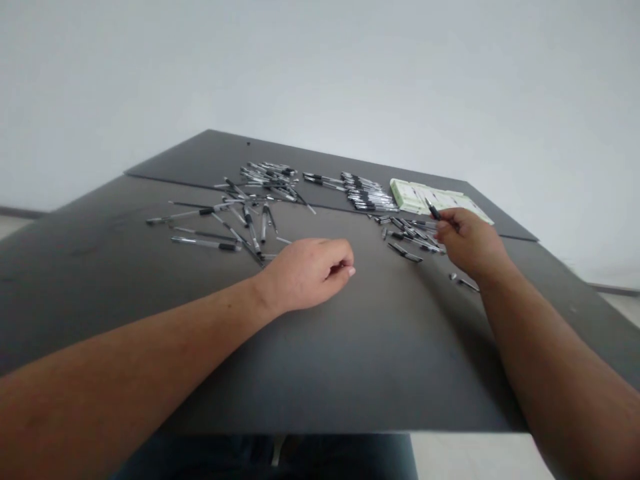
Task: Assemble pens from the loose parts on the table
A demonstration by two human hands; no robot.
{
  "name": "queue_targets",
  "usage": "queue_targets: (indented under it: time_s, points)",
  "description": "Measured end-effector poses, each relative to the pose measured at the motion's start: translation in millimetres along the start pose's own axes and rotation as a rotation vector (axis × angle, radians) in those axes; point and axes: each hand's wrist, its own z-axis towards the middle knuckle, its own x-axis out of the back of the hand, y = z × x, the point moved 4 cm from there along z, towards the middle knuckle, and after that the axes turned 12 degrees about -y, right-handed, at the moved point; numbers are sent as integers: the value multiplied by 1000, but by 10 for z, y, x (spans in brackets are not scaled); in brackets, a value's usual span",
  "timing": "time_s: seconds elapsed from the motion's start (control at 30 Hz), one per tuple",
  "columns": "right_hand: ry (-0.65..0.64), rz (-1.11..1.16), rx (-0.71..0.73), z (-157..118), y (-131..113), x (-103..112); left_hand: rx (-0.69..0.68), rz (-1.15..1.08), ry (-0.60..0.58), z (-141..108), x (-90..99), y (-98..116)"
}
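Observation:
My left hand (313, 272) rests on the dark table with its fingers curled loosely together and nothing showing out of them. It lies just right of a loose spread of pens (253, 223) with clear barrels and black grips. Above the right side of the table, my right hand (467, 241) is closed round a pen (433, 210), whose dark front part points away toward the back left. Under and left of that hand lie pen pieces, black and clear, in a small heap (413, 233). Part of the held pen is hidden by the fingers.
Green-and-white boxes (417, 195) lie at the back right. Beside them is a neat row of pens (367, 191), with a few more pens (323, 181) to its left. A small dark bit (249, 143) sits at the far edge. Pieces (464, 282) lie near my right wrist.

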Motion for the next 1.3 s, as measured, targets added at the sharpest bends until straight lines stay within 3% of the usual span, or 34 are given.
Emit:
queue_targets:
  time_s: [0.13, 0.37, 0.6, 0.7, 0.9, 1.0, 1.17, 1.3]
  points:
    - [19, -50, -53, 55, 160, 84, 10, -46, 9, -18, 25, -38]
    - [-72, -160, -20, 106, 263, 83, 46, -16, -25, -15, 53, -51]
    - [-110, -205, 49, 139, 200, -48, 67, -17, -40, -17, 44, -65]
    - [-175, -211, 86, 89, 104, -45, 62, -22, -35, -19, 34, -74]
    - [-445, -246, 156, -32, -119, -158, 64, -22, -52, -18, 32, -80]
    - [-494, -267, 144, -33, -161, -223, 71, -15, -61, -15, 34, -79]
    - [-464, -242, 156, -57, -213, -197, 70, -10, -79, -4, 13, -77]
    - [-329, 19, 339, -196, -487, -275, 54, -41, -51, -4, -17, -75]
